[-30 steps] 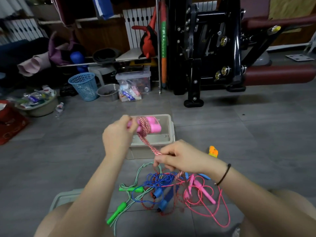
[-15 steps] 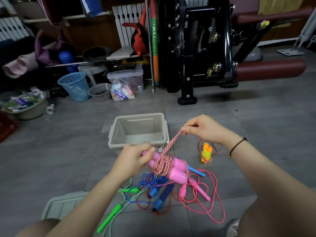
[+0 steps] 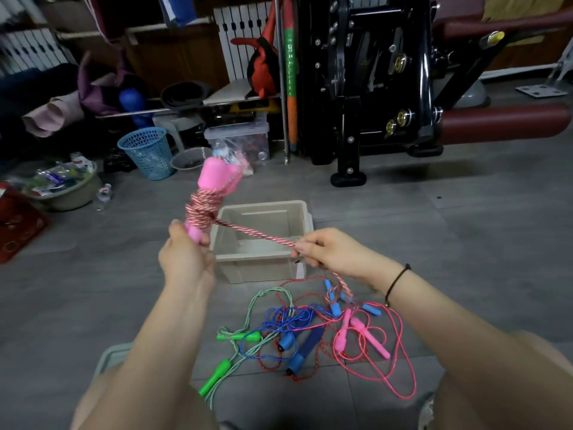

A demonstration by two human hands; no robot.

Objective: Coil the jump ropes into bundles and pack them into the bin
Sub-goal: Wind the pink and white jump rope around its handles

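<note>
Our left hand (image 3: 186,259), held up beside the beige plastic bin (image 3: 257,271), clamps its fingers round the pink-handled red-and-white striped jump rope (image 3: 203,209), seemingly upright though blurred. Our right hand (image 3: 328,252) pinches its taut strand across the bin.

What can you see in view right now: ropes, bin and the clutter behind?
red-and-white rope: one, partly wound round its handles, the rest stretched over the bin
pink handles: a pair, pink, held up left of the bin
bin: one, beige, open, on the floor ahead
green-handled rope: one, green, left of the floor pile
blue rope: one, blue, middle of the pile
pink rope: one, pink, right of the pile
light-blue-handled rope: one, red cord, far side of the pile
lid: one, grey, near left
basket: one, blue, back left
gym machine: one, black, back right
left hand: grips the pink handles' lower end
right hand: pinches the red-and-white rope
</note>
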